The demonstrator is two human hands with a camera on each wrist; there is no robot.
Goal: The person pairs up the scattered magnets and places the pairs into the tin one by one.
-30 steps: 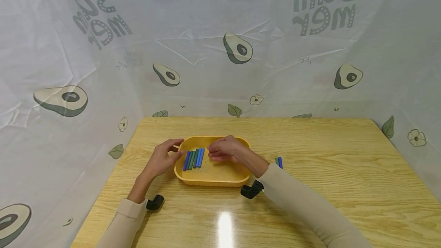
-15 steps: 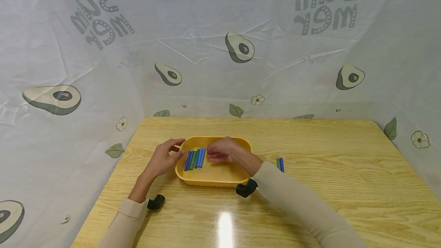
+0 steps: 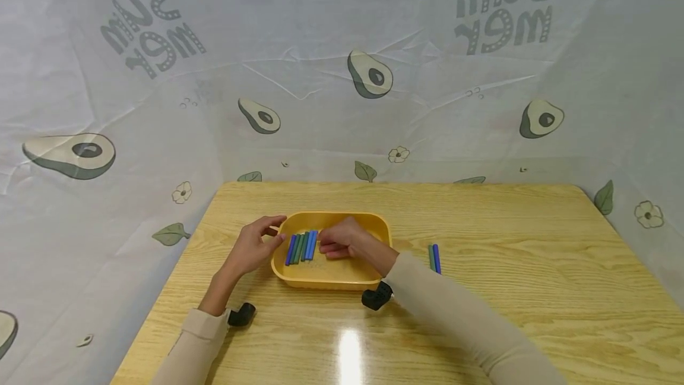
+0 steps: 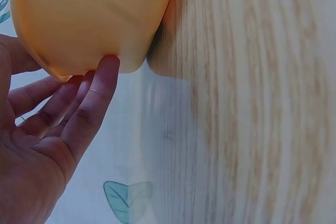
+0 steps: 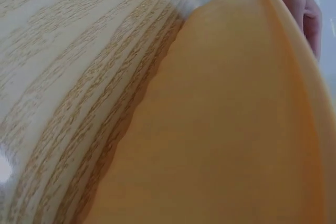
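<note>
**Yellow tray (image 3: 331, 283) steadied by the left hand (image 3: 253, 247), coloured sticks lying beside the right hand (image 3: 344, 239)**

In the head view, the tray's left end is held by the left hand, its thumb laid at the rim; the tray is smooth-walled, oblong and round-cornered. Just inside from that grip, a row of slim, straight sticks (image 3: 301, 248) in blues and greens is laid side by side on the tray floor; pale specks are scattered at their near ends. Immediately right of the row the right hand is lowered into the tray, its fingers bent; whether anything is pinched cannot be told, the fingertips being partly hidden. Beyond the right wrist, one green and one blue stick (image 3: 434, 258) are set together on the wood-grained table (image 3: 481, 218); behind both hands a creased, avocado-printed sheet (image 3: 320, 123) is hung.

In the left wrist view, the tray's outer wall is pressed by one fingertip, with the thumb passed behind the flared rim.

In the right wrist view, the frame is filled by the tray's long, plain wall and thin lip; beyond the lip, part of a hand is seen.
</note>
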